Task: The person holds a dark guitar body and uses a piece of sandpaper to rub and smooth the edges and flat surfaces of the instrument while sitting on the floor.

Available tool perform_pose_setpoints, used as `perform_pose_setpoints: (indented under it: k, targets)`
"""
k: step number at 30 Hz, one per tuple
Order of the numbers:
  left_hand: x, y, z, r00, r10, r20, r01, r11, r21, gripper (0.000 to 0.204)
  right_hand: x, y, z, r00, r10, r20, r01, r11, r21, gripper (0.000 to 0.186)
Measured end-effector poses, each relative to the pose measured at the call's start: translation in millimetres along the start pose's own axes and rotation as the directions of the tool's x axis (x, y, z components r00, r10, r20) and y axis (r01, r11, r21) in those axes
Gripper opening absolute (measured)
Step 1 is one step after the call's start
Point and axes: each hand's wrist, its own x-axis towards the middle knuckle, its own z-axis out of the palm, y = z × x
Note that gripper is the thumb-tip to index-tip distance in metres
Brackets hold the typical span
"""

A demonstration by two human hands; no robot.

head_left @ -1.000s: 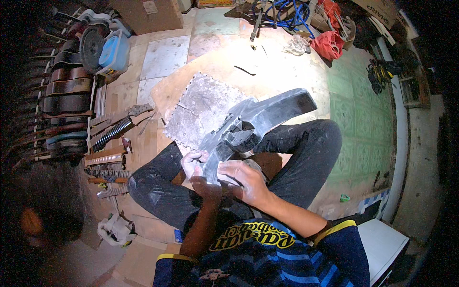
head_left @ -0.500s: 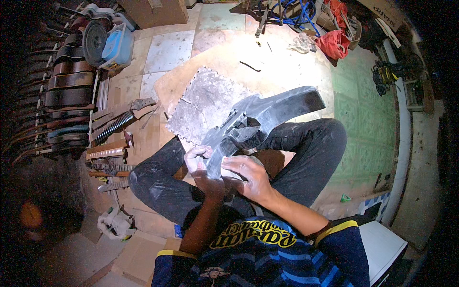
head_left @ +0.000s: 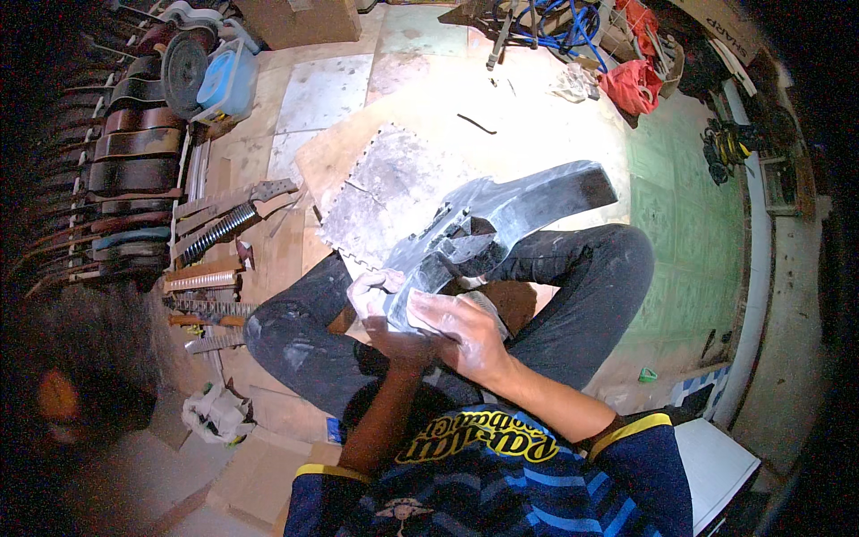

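A smooth dark-blue shirt (head_left: 483, 492) is crossed by lighter chevrons, and below it the folded legs are covered by black trousers (head_left: 582, 277), matt and smudged with pale dust. Between the knees, the near end of a guitar body (head_left: 514, 210) is grasped by the left hand (head_left: 376, 297), its fingers whitened by powder. The right hand (head_left: 461, 329) is curled against that end's right edge, with something pale under its fingertips; whether the body itself is gripped by it cannot be told.

The body is held slanted, its broad far end pointed up and right over the right leg. Its dark surface is clouded by chalky grey streaks; the outline is curved, and the middle is broken by angular cavities.

Left of it, a grey, scuffed mat (head_left: 385, 192) with toothed edges is laid over a tan board (head_left: 335, 134). Room is left between the body's far tip and the crumpled red bag (head_left: 631, 88); rightward, patterned green tiles (head_left: 676, 224) are bounded by a pale pipe (head_left: 754, 233).
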Motion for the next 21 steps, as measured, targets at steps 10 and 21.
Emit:
perform_pose_setpoints:
  k: [10,21]
  targets:
    - [1.4,-3.6,7.2,0.995,0.098,-0.008,-0.098,0.995,-0.003,0.068,-7.4,-29.8,4.3,0.969,0.242,0.045,-0.246,0.962,0.120,0.052]
    - [-9.3,-28.2,-5.4,0.965,0.260,-0.029,-0.259,0.965,0.030,0.048,-14.6,-20.7,9.6,0.990,0.142,-0.023,-0.139,0.984,0.111,0.057]
